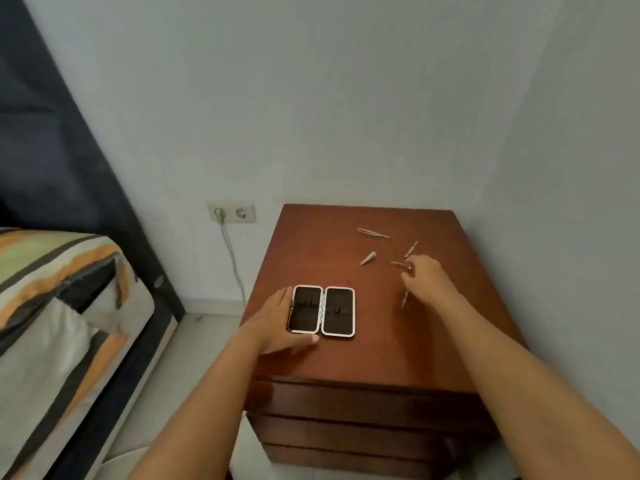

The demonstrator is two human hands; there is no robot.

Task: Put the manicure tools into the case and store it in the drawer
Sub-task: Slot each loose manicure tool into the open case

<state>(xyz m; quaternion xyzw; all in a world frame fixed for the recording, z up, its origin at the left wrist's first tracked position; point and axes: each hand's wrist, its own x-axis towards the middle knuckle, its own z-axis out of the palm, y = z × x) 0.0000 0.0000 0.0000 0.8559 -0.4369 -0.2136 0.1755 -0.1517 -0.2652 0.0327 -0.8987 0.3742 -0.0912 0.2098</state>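
Where white walls meet, wooden nightstand (363,355) beside bed (52,306).

The case (321,310) lies open flat, two dark halves with pale rims (hinge down the middle). Five slim metal tools (373,232) lie scattered beyond and right of it.

Pale grey-white walls (346,98) meet in corner at right. Brown wooden nightstand (433,341) with stacked drawer fronts (363,407) stands in corner. Double wall socket (231,212), 1 white cable (230,251) plugged in. Striped bedding (52,289) at left, dark headboard (52,150) behind. Light floor (194,358).
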